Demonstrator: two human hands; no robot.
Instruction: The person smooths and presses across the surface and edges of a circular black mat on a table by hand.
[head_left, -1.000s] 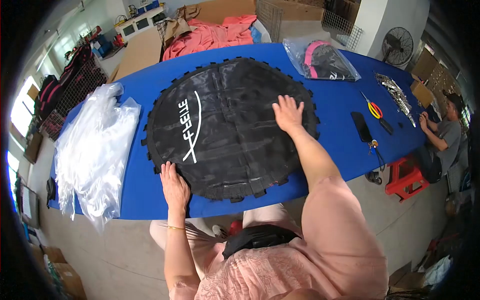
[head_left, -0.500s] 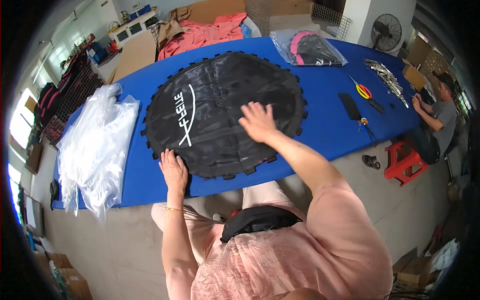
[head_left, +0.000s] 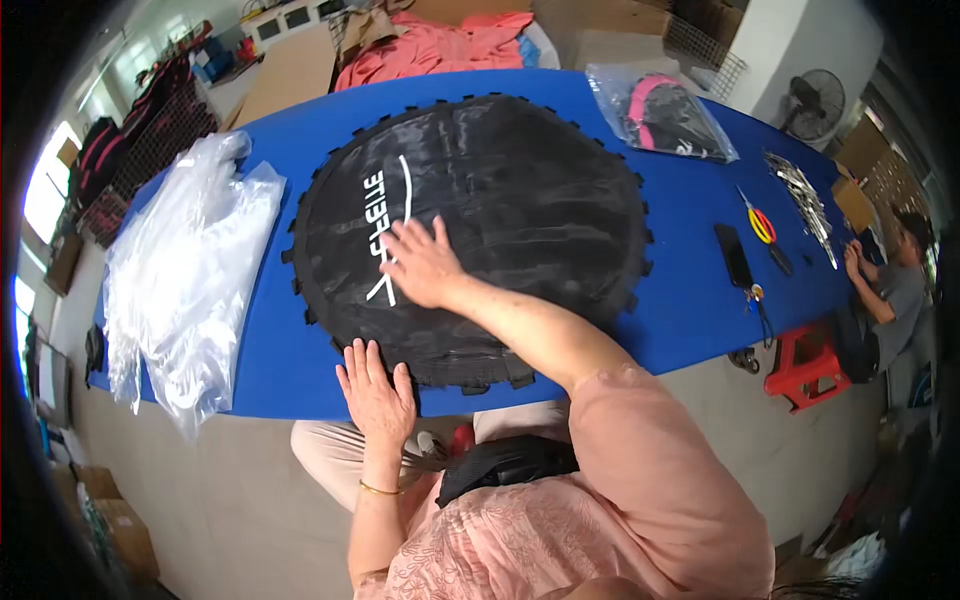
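A round black trampoline mat (head_left: pixel 540 210) with white lettering and small tabs around its rim lies flat on the blue table. Fingers spread, my right hand (head_left: pixel 424 264) rests on the mat over the lower part of the lettering and covers some of it. My left hand (head_left: pixel 378 392) lies flat with fingers stretched out at the mat's near left edge. Neither hand grips anything.
Clear plastic bags (head_left: pixel 190 280) are piled at the table's left. On the right lie a bagged black-and-pink item (head_left: pixel 672 112), scissors (head_left: pixel 761 224), a phone (head_left: pixel 733 255) and metal pieces (head_left: pixel 803 205). A person (head_left: pixel 890 290) sits beyond, beside a red stool (head_left: pixel 803 370).
My right hand has swept left across the mat onto the lettering. My left hand stays by the near left edge. The camera view has shifted, and the mat sits slightly differently in it.
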